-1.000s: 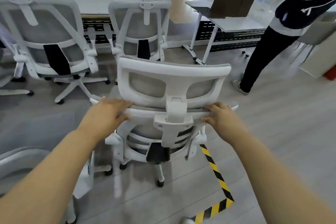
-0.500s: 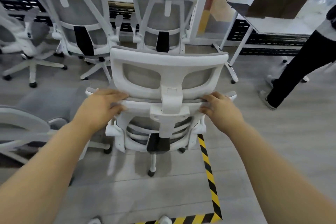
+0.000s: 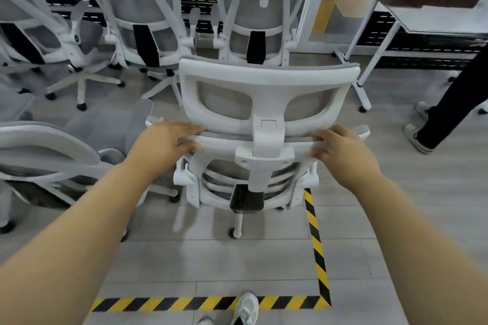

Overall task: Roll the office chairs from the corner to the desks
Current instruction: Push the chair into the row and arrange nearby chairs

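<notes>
Chair: white-framed grey-mesh office chair (image 3: 269, 79), stood mid-floor with its back turned near, just inside the far corner of the yellow-black floor tape (image 3: 315, 240).
Left hand (image 3: 163, 140): wrapped over the backrest's top rail (image 3: 219, 140), left of the headrest post, fingers across the top and thumb tucked below.
Right hand (image 3: 340, 150): curled round the same rail at its right end.
Weight: judged moderately heavy, yet easy to roll on its casters (image 3: 235, 232).
Stiffness: hard plastic frame; soft, yielding mesh, no good for pushing.
Best hold: the top rail, either side of the post, for steering; headrest (image 3: 266, 103) probably adjustable, so a poor handle.
Neighbours: two matching chairs (image 3: 142, 16) parked far, another chair (image 3: 47, 150) close on the near left.
Desk: tabletop (image 3: 435, 16) far right, beside a passer-by's leg (image 3: 449, 113).
Risk: likely snagging of bases on the left.
</notes>
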### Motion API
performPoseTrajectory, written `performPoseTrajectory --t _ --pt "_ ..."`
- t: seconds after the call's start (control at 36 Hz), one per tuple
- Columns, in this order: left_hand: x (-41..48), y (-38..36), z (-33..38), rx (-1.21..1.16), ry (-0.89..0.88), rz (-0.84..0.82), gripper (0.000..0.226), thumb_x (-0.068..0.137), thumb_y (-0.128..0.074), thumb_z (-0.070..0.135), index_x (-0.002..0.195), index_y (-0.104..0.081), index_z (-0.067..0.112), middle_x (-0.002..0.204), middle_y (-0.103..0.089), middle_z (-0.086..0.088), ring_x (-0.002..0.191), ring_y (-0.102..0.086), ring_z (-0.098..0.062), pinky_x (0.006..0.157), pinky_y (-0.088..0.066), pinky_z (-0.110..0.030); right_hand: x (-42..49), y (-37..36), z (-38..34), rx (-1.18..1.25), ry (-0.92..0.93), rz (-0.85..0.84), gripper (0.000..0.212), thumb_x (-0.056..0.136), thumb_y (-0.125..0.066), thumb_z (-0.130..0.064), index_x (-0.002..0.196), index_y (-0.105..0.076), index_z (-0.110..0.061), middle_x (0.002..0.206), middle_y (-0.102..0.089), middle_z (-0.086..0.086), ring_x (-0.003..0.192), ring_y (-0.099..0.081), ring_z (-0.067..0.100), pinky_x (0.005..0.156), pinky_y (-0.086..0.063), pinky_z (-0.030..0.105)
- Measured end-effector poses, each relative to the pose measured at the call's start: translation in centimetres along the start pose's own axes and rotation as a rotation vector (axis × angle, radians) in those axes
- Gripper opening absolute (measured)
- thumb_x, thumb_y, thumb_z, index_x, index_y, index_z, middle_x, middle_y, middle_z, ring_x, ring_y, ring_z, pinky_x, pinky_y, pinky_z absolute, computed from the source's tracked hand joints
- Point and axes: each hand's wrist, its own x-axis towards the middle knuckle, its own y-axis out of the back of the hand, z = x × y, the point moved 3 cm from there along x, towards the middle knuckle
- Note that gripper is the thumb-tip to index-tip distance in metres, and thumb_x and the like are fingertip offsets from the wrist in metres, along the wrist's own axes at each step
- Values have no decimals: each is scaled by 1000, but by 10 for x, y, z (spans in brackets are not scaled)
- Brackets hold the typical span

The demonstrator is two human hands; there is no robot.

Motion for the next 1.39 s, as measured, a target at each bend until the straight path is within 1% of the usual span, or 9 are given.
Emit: performPoseTrajectory --t 0.22,0.36,0.58,0.83,0.94,1.06,1.14,1.31,1.39 --pt "-13 -6 10 -24 -75 -32 35 89 -61 25 124 -59 30 130 -59 1 124 -47 -21 115 -18 -33 -28 4 13 34 -39 42 30 87 -62 -33 116 -62 -24 116 -54 -2 116 -42 28 86 -42 40" --pt "-18 -15 20 -14 -100 -27 34 89 -60 24 123 -60 28 128 -60 -1 119 -52 -22 111 -13 -25 -45 11 22 56 -54 47 32 87 -64 -28 117 -63 -19 117 -55 1 115 -43 30 100 -38 49" --pt "-25 -27 27 15 -91 -34 32 90 -59 25 122 -61 30 133 -56 3 124 -46 -20 110 -26 -36 -58 16 33 37 -84 51 37 86 -65 -32 121 -61 -21 120 -54 -2 118 -39 33 87 -38 36" --pt "-28 -26 29 63 -71 -25 30 92 -55 19 121 -62 25 133 -55 2 123 -47 -21 109 -31 -42 -49 17 29 17 -46 25 39 86 -64 -35 122 -60 -21 122 -55 -1 122 -37 38 92 -39 41" --pt "-28 -25 26 45 -81 -31 34 87 -51 32 118 -63 26 128 -58 3 121 -50 -22 107 -33 -46 -46 18 26 3 -42 10 39 86 -63 -35 123 -60 -21 122 -54 -1 122 -36 36 89 -38 39" --pt "-26 -29 22 50 -45 -62 47 82 -41 46 122 -59 30 132 -55 5 126 -45 -22 112 -24 -45 -44 21 26 -14 -34 -12 40 87 -62 -36 123 -59 -21 123 -54 0 121 -38 33 101 -37 45" --pt "-26 -30 19 59 -49 -70 51 81 -35 52 122 -58 31 131 -55 6 124 -46 -23 109 -27 -46 -42 23 27 -31 -39 -40 41 87 -61 -38 124 -58 -23 124 -53 -1 123 -37 33 97 -38 43" --pt "-31 -31 28 91 -113 3 46 84 -44 40 120 -61 16 123 -60 -3 113 -51 -24 103 -22 -29 -34 27 30 -91 0 -95 37 85 -60 -47 117 -58 -29 119 -52 -5 112 -46 26 86 -44 40" --pt "-35 -28 37 117 -106 44 38 87 -56 29 122 -60 14 125 -60 -5 114 -46 -20 99 -29 -30 -29 31 30 -131 21 -164 41 85 -59 -50 123 -54 -33 120 -50 -8 112 -49 24 76 -43 33"
